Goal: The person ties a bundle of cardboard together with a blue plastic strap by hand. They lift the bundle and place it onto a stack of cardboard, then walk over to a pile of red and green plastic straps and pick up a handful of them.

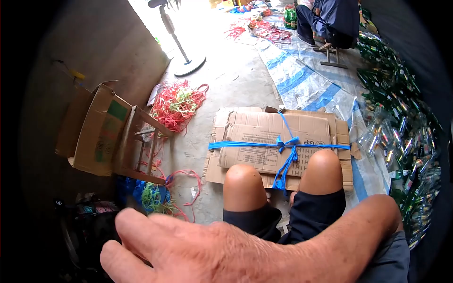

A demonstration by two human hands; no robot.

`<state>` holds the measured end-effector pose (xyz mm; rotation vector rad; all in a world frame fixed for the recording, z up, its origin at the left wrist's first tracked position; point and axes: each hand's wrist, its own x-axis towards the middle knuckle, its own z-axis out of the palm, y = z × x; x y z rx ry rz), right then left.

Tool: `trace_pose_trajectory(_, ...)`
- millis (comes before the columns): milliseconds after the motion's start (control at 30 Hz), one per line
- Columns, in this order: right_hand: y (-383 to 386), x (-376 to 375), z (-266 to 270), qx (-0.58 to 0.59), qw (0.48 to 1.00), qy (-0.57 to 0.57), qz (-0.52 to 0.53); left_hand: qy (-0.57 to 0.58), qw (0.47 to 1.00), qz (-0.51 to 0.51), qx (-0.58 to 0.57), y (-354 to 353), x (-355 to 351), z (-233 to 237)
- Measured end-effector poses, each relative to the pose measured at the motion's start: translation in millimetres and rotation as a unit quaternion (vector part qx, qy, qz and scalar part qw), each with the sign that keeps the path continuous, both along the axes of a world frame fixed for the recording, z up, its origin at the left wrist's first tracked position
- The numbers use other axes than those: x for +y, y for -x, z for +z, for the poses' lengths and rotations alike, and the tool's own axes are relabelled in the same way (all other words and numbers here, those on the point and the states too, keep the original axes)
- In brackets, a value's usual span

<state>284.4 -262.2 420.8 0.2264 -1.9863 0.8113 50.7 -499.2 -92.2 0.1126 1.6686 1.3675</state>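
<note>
The right hand (198, 252) fills the bottom of the frame, very close to the camera. Its arm enters from the lower right and its fingers stretch toward the lower left, loosely apart and gripping nothing; the left hand is out of sight. Down the right edge runs a long heap of glass bottles (401, 127), lying on a blue-and-white tarp (302, 85). At the centre, on the concrete floor just beyond the person's bare knees (243, 186), lies a flattened cardboard bundle (264, 129), bound crosswise with blue strap (245, 144) knotted near its middle. It looks stiff and flat, fairly light for its spread but awkward, with sheets that could slide. The strap crossing looks the surest place to grip, or two opposite edges. At the left an open cardboard box (96, 137) leans by a tipped wooden stool (141, 146), with a red and green string tangle (177, 106) behind. A standing fan (184, 56) and another seated person (330, 19) occupy the top.
</note>
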Motion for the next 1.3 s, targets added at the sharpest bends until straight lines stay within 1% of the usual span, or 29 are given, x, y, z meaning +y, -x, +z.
trace_pose_trajectory(133,-7.4,2.3,0.1,0.018,0.999,-0.036,-0.033,-0.018,1.000,0.005,0.009,3.6,15.8,14.1)
trace_pose_trajectory(333,-13.2,-6.5,-1.6,0.022,0.995,-0.046,-0.084,-0.035,0.999,0.013,0.022,0.0,32.8,35.1)
trace_pose_trajectory(433,-15.0,-12.0,3.5,0.025,0.990,-0.054,-0.131,-0.042,0.999,0.016,0.026,-0.2,40.5,51.4)
trace_pose_trajectory(500,-19.1,-20.0,10.8,0.021,0.981,-0.038,-0.187,-0.048,0.998,0.024,0.030,-2.8,41.8,63.5)
trace_pose_trajectory(567,-12.1,-17.9,11.6,0.158,0.977,0.045,-0.135,-0.053,0.998,0.029,0.033,-3.6,44.4,76.3)
trace_pose_trajectory(600,19.1,-19.8,0.3,0.282,0.945,0.076,-0.149,-0.057,0.997,0.031,0.036,-4.4,46.1,83.6)
trace_pose_trajectory(667,-1.2,7.0,-12.4,0.262,0.956,-0.032,-0.130,-0.070,0.996,0.033,0.043,-4.3,51.6,99.6)
trace_pose_trajectory(700,-6.0,11.3,-16.1,0.262,0.954,-0.063,-0.131,-0.081,0.995,0.034,0.046,-6.3,54.3,108.5)
trace_pose_trajectory(767,-12.9,15.6,-24.8,0.262,0.955,-0.075,-0.120,-0.116,0.992,0.033,0.045,-7.5,65.3,130.9)
trace_pose_trajectory(800,-12.1,13.3,-29.3,0.257,0.958,-0.047,-0.117,-0.119,0.991,0.020,0.060,-5.6,70.6,138.4)
trace_pose_trajectory(867,-10.1,5.2,-33.9,0.258,0.960,0.013,-0.106,-0.142,0.986,0.025,0.079,-15.4,86.6,168.8)
trace_pose_trajectory(933,-3.5,0.0,-32.3,0.298,0.947,0.031,-0.115,-0.165,0.982,0.033,0.089,-23.7,95.8,190.5)
trace_pose_trajectory(967,1.4,-6.5,-28.4,0.327,0.935,0.062,-0.123,-0.172,0.981,0.027,0.085,-21.6,98.3,191.4)
trace_pose_trajectory(1000,7.9,-14.0,-23.8,0.361,0.918,0.099,-0.130,-0.180,0.980,0.021,0.079,-18.3,100.0,191.9)
trace_pose_trajectory(1100,6.5,-35.2,4.5,0.374,0.871,0.279,-0.154,-0.191,0.978,0.025,0.081,-22.9,109.8,207.8)
trace_pose_trajectory(1133,1.7,-43.3,6.5,0.343,0.862,0.342,-0.148,-0.191,0.977,0.025,0.090,-25.5,111.9,212.1)
trace_pose_trajectory(1200,-1.9,-43.7,3.0,0.304,0.865,0.370,-0.150,-0.202,0.972,0.015,0.116,-31.6,117.3,227.0)
trace_pose_trajectory(1233,-0.7,-38.0,-3.5,0.297,0.880,0.335,-0.157,-0.200,0.971,0.015,0.129,-36.0,120.1,240.1)
trace_pose_trajectory(1267,-9.5,-26.8,-7.2,0.225,0.926,0.265,-0.145,-0.199,0.970,0.014,0.142,-41.2,123.4,255.1)
trace_pose_trajectory(1300,-18.3,-15.4,-10.8,0.158,0.961,0.187,-0.128,-0.199,0.968,0.014,0.154,-47.5,127.1,269.1)
